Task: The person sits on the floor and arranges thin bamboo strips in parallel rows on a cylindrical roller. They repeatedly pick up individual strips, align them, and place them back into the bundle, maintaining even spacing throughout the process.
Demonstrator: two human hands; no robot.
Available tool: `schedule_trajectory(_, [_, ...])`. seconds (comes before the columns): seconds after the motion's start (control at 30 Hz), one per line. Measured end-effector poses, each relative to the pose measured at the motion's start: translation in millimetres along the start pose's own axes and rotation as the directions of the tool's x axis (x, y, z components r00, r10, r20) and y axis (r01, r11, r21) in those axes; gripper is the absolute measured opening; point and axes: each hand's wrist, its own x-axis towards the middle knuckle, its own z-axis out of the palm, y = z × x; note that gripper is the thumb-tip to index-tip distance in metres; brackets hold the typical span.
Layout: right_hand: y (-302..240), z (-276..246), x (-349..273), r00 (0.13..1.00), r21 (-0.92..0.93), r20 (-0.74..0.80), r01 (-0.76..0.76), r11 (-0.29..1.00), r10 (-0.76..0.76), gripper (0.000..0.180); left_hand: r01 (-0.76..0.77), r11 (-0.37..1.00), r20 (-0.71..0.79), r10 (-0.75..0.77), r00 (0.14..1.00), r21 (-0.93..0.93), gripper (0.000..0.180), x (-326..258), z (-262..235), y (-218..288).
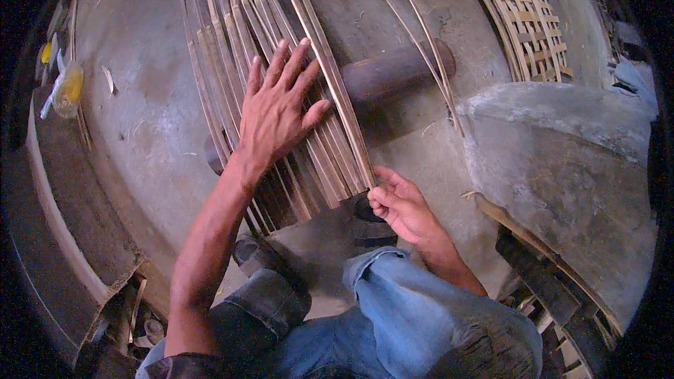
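Observation:
Long bamboo strips (226,28) lie side by side in front of me, running away toward the far edge of the view. My left hand (277,102) rests palm down across them, its fingers spread and holding nothing. At the near right corner, my right hand (400,203) pinches the end of the outermost bamboo strip (344,109) between thumb and fingers. Beneath the strips lies a dark round log (393,74), whose right end sticks out past them; the middle of it is hidden.
Two thin loose strips (428,38) lean over the log's right end. A woven bamboo panel (526,21) lies far right, beyond a raised concrete slab (562,161). A bamboo pole (540,253) is near right. A plastic bag with yellow contents (68,90) sits left, above a ledge (53,189).

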Motion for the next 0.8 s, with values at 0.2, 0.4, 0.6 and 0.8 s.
schedule_trajectory(0.2, [-3.1, -2.6, 6.1, 1.0, 0.03, -0.017, 0.018, 0.999, -0.017, 0.014, 0.033, 0.995, 0.046, -0.029, 0.999, -0.095, 0.061, 1.5, -3.8, 1.0])
schedule_trajectory(0.4, [-1.2, -0.5, 5.5, 0.992, -0.058, -0.1, 0.068, 0.996, -0.074, 0.017, 0.009, 0.997, 0.031, -0.006, 0.999, -0.078, 0.058, 3.0, -5.2, 2.6])
schedule_trajectory(0.6, [-2.3, 9.3, 0.4, 0.973, -0.099, -0.197, 0.104, 0.99, -0.122, 0.023, 0.006, 0.999, 0.09, -0.002, 0.996, -0.039, 0.061, 3.6, -6.5, 3.5])
schedule_trajectory(0.8, [-8.4, 36.3, -39.7, 0.92, -0.641, 0.096, 0.349, 0.683, -0.38, 0.029, 0.052, 0.978, -0.038, -0.061, 0.997, -0.203, 0.071, 0.0, -0.6, -1.8])
